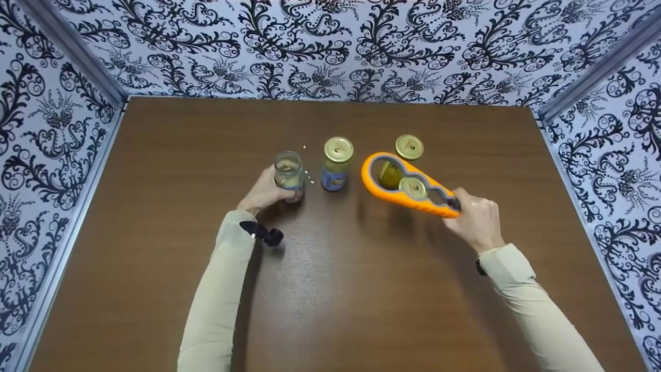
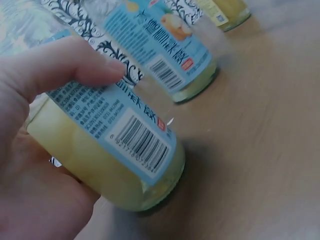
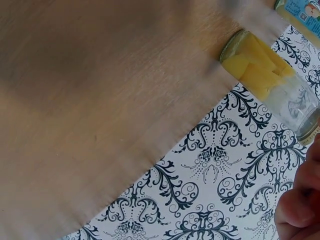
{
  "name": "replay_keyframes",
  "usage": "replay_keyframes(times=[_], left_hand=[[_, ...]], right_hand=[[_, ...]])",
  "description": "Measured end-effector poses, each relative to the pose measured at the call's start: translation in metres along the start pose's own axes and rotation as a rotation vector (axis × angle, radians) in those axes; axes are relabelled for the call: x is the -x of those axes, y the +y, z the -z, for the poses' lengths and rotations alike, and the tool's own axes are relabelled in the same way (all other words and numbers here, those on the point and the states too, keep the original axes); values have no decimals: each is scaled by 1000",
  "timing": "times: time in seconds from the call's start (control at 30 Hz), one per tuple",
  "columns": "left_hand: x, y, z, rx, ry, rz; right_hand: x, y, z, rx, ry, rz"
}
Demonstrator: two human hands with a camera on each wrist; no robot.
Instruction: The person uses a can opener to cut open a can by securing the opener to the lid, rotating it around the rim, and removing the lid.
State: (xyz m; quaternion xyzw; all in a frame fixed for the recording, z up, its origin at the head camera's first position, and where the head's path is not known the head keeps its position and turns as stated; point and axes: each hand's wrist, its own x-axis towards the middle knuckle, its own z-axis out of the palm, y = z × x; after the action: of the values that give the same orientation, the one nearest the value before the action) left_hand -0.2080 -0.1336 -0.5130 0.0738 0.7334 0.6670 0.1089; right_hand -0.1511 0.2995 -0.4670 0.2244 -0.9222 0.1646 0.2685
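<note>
My left hand (image 1: 268,190) grips an open glass jar (image 1: 289,168) around its side; pale contents and a blue label (image 2: 135,140) show up close in the left wrist view. Just to its right stands a second blue-labelled jar (image 1: 334,168), topped with a gold lid. In my right hand (image 1: 477,217) is an orange and grey jar opener (image 1: 379,192), held above the table by one end. A gold lid (image 1: 413,187) shows through its middle hole; whether the opener holds this lid, I cannot tell. Behind the opener stands a lidded jar of yellow fruit (image 3: 255,65), partly hidden.
Small whitish drops or bits (image 1: 309,176) lie on the brown table (image 1: 320,299) between the two blue-labelled jars. Patterned wall panels (image 1: 330,51) rise behind the table and along both sides.
</note>
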Motion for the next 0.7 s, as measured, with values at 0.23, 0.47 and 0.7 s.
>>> replay_keyframes(times=[0.23,0.47,0.7], left_hand=[[-10,-2,10,48,38,6],[-25,3,13,64,128,62],[-36,3,-1,40,277,23]], right_hand=[[0,-3,1,-11,-2,-2],[5,-2,0,-11,9,-15],[12,1,0,-14,8,-22]])
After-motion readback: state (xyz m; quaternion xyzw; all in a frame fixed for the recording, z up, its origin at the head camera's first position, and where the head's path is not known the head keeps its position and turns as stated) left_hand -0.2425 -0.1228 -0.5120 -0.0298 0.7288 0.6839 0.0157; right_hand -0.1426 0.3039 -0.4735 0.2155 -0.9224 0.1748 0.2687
